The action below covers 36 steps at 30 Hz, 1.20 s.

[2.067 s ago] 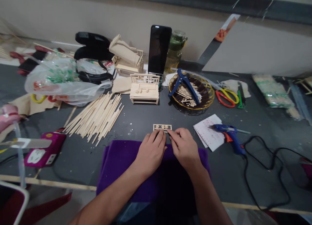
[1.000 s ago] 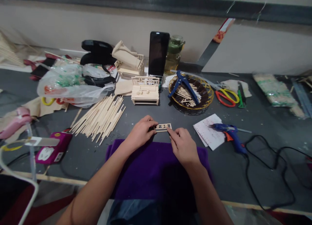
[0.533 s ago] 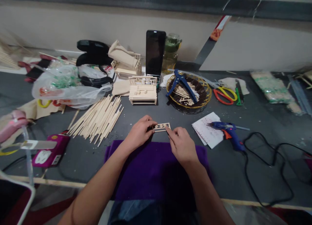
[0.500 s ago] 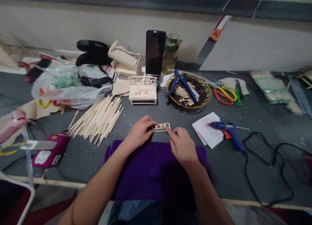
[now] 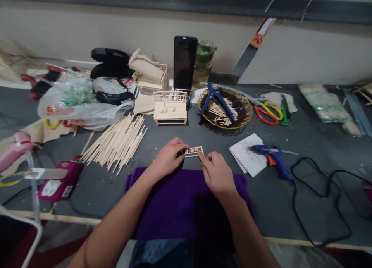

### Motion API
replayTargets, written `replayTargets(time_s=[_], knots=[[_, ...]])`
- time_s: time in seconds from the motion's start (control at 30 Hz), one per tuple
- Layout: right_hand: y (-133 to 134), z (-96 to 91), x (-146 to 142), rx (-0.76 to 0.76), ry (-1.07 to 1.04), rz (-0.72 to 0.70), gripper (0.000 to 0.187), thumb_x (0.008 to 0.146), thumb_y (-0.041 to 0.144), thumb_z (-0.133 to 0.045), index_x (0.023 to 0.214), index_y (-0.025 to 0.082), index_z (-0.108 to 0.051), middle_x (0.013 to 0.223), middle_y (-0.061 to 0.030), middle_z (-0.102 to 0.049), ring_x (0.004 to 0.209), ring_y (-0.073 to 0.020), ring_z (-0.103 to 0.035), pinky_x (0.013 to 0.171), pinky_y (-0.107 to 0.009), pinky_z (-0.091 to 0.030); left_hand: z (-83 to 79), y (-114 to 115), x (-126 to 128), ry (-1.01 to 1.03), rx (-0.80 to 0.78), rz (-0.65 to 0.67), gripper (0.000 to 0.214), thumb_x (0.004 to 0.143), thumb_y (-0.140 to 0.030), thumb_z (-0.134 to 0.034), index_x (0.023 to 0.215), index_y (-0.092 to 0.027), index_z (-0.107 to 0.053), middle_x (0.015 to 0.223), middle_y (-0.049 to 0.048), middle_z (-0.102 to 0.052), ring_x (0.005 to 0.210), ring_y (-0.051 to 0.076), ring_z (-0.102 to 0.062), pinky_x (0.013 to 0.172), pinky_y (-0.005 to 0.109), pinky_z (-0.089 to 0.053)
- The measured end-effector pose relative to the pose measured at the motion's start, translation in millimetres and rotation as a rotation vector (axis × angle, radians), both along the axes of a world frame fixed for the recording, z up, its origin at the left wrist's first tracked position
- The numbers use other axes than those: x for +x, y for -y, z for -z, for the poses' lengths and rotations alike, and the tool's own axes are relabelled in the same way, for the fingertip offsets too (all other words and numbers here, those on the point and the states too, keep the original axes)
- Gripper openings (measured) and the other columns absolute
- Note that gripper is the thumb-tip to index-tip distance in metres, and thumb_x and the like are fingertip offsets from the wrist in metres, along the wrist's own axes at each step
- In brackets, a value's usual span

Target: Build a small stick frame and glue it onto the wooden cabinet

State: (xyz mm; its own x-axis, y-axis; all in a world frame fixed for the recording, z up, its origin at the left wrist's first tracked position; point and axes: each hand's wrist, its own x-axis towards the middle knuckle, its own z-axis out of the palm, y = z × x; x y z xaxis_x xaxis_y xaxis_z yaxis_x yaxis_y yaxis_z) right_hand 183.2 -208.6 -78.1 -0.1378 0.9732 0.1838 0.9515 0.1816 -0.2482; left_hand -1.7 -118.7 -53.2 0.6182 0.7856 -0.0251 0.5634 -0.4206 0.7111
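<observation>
A small rectangular frame of thin wooden sticks, with little round wooden pieces inside it, lies between my two hands just beyond the purple cloth. My left hand pinches the frame's left end between thumb and fingers. At its right end, my right hand is closed with the index fingertip on the frame's edge; its other fingers are curled in. Farther back stands a miniature wooden bench made of sticks. A pile of loose wooden sticks lies to the left.
A wicker basket holds blue cutters and stick pieces. On the right, a blue glue gun with a trailing black cable rests on folded paper. A phone stands upright before a bottle. A plastic bag lies left.
My left fingers have shifted very slightly to the right along the frame. Otherwise the hands and the frame look the same.
</observation>
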Motion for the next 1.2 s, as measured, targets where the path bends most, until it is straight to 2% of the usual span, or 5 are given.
replayTargets(time_s=[0.17,0.37,0.63,1.2], knots=[[0.2,0.5,0.4,0.018,-0.014,-0.006,0.042,0.089,0.014,-0.049,0.129,0.019,-0.060,0.085,-0.0075,-0.055,0.078,-0.0194,-0.046,0.063,-0.028,-0.039,-5.6,-0.8,4.5,-0.091,0.031,0.044,0.042,0.076,-0.001,-0.046,0.109,-0.019,-0.064,0.096,0.0045,-0.056,0.094,0.018,-0.056,0.085,0.030,-0.045],[-0.2,1.1,0.7,0.011,-0.012,-0.006,0.042,0.089,0.013,-0.049,0.129,0.019,-0.060,0.085,-0.0080,-0.055,0.079,-0.0201,-0.047,0.063,-0.028,-0.038,-9.4,-1.7,12.9,-0.196,0.077,0.054,0.025,0.085,-0.019,-0.053,0.108,-0.020,-0.063,0.101,0.0055,-0.056,0.100,0.022,-0.054,0.086,0.034,-0.046],[-0.8,-2.3,0.8,-0.043,-0.008,-0.004,0.043,0.090,0.013,-0.048,0.130,0.021,-0.058,0.087,-0.0083,-0.055,0.081,-0.0206,-0.047,0.064,-0.029,-0.040,0.6,0.5,22.0,-0.204,0.152,-0.030,0.026,0.085,-0.012,-0.046,0.101,-0.021,-0.065,0.097,0.0052,-0.057,0.097,0.021,-0.053,0.083,0.033,-0.045],[0.4,-4.3,-1.3,-0.065,-0.007,-0.003,0.047,0.089,0.011,-0.048,0.134,0.023,-0.055,0.088,-0.0081,-0.054,0.081,-0.0206,-0.045,0.065,-0.030,-0.039,-3.3,1.9,26.4,-0.165,0.079,-0.106,0.026,0.079,-0.007,-0.047,0.093,-0.022,-0.063,0.093,0.0041,-0.056,0.096,0.022,-0.053,0.083,0.035,-0.046]])
